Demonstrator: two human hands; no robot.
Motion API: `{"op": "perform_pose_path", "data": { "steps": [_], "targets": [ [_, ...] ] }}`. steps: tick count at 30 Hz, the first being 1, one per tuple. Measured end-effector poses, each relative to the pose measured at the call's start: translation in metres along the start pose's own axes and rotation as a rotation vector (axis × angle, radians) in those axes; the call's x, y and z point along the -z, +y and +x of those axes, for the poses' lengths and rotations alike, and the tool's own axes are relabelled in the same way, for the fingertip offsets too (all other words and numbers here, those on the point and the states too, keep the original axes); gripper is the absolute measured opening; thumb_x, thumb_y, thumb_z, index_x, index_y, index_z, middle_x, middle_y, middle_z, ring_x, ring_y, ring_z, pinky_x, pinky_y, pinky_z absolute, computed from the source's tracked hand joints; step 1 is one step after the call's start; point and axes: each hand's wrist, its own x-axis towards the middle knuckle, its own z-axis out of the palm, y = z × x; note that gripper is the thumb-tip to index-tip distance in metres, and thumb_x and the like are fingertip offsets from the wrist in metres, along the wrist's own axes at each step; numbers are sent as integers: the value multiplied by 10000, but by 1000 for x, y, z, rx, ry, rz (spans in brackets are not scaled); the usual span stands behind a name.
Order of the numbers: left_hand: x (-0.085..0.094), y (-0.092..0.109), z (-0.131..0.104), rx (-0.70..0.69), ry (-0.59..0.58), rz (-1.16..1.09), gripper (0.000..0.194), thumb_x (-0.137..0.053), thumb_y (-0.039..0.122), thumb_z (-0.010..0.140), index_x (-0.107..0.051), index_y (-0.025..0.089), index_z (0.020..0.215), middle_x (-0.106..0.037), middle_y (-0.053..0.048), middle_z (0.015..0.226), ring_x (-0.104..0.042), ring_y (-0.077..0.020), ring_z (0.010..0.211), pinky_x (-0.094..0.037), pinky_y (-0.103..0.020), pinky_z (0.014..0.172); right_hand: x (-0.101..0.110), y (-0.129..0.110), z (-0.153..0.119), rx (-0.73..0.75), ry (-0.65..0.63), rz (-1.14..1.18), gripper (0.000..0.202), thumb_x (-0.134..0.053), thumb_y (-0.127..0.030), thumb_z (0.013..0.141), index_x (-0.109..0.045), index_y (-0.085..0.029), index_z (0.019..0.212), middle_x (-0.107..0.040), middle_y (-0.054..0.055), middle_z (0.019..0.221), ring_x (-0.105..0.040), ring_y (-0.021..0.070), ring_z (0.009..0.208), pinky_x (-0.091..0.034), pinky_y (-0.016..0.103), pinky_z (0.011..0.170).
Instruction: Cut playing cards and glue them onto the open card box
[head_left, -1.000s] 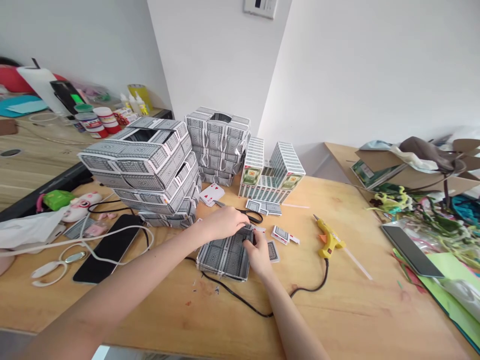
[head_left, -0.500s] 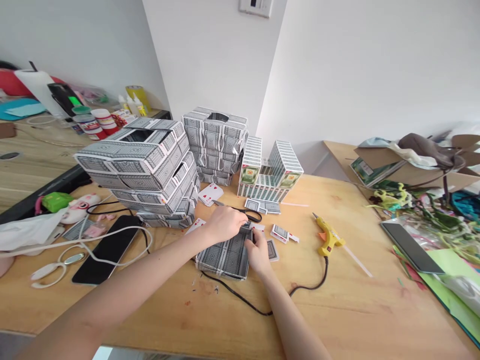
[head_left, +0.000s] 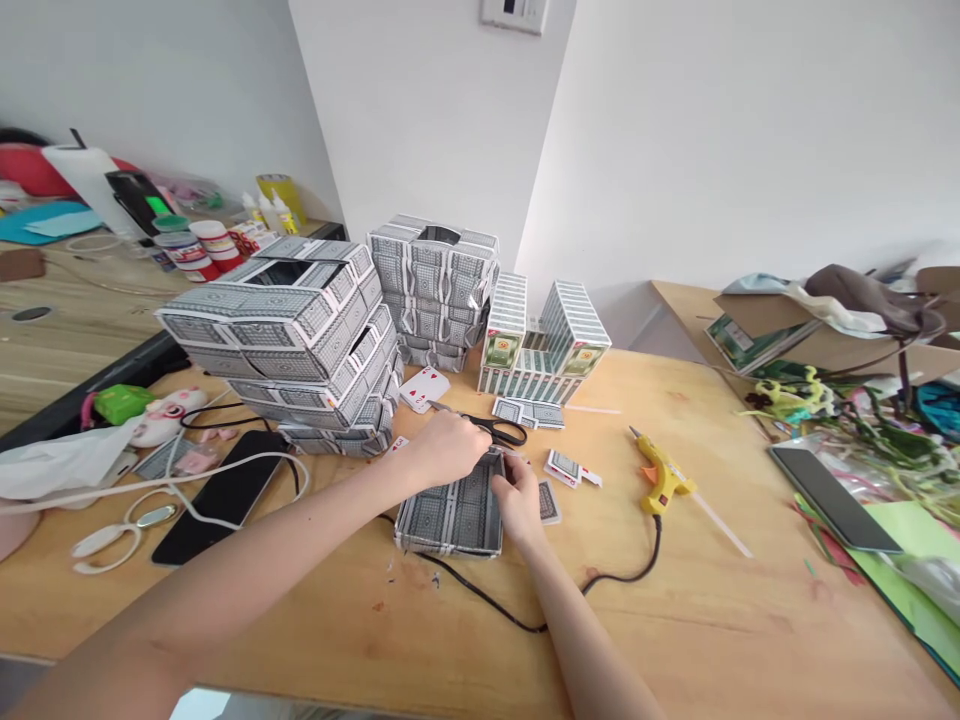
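An open shallow box [head_left: 448, 520] made of grey-backed playing cards sits on the table in front of me. My left hand [head_left: 450, 447] is closed over its far side, fingertips bunched near the far right corner; what they pinch is hidden. My right hand [head_left: 519, 492] grips the box's right wall near that corner, thumb toward the inside. Black-handled scissors [head_left: 501, 430] lie just beyond my hands, partly covered by the left one. Small cut or folded cards [head_left: 562, 466] and a face-down card stack [head_left: 549, 502] lie right of the box.
Stacked card-covered boxes [head_left: 285, 330] stand at left, with another tall stack [head_left: 435, 290] behind. Card packs [head_left: 532, 375] form a U shape. A yellow glue gun [head_left: 660, 475] lies right, its black cord passing before the box. A phone [head_left: 217, 500] and white cables lie left.
The whole view has shifted slightly. My left hand has edged a little at the box's far corner; the right hand keeps its hold. Otherwise things lie as before.
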Motion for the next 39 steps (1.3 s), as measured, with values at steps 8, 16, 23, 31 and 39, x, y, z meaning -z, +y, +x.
{"op": "perform_pose_path", "data": {
  "steps": [8, 16, 23, 31, 39],
  "targets": [
    [19, -4, 38, -91, -167, -37, 145, -531, 138, 673, -661, 172, 727, -669, -83, 695, -618, -204, 654, -403, -266, 551, 3, -4, 0, 6, -66, -43, 237, -406, -147, 566, -558, -166, 746, -533, -26, 630, -454, 144, 593, -355, 235, 541],
    [9, -10, 41, -128, -143, -86, 116, -573, 246, 643, -671, 184, 643, -661, -69, 632, -603, -202, 633, -400, -274, 556, 1, -5, -1, 41, -34, -93, 159, -412, -151, 573, -530, -184, 675, -505, -24, 619, -433, 143, 591, -351, 239, 540],
    [-1, -12, 26, 3, -194, -137, 196, -478, 299, 769, -626, 200, 851, -669, -74, 757, -613, -201, 642, -387, -261, 528, 0, 1, 0, 46, -17, -125, 233, -410, -139, 577, -570, -184, 740, -560, -4, 690, -467, 169, 660, -376, 270, 612],
    [0, -18, 8, -20, -184, -134, 211, -372, 142, 802, -542, 188, 920, -661, -74, 816, -623, -210, 687, -379, -254, 504, 1, -1, 0, 40, -13, -138, 213, -409, -139, 576, -560, -176, 721, -543, 0, 697, -461, 176, 686, -366, 269, 620],
    [-4, -13, 3, -99, -112, -57, 228, -400, 64, 748, -563, 160, 874, -659, -75, 762, -631, -209, 680, -401, -255, 516, -1, 0, 1, 18, -4, -54, 369, -414, -140, 569, -633, -161, 866, -634, 25, 818, -527, 208, 777, -406, 293, 690]
  ]
}}
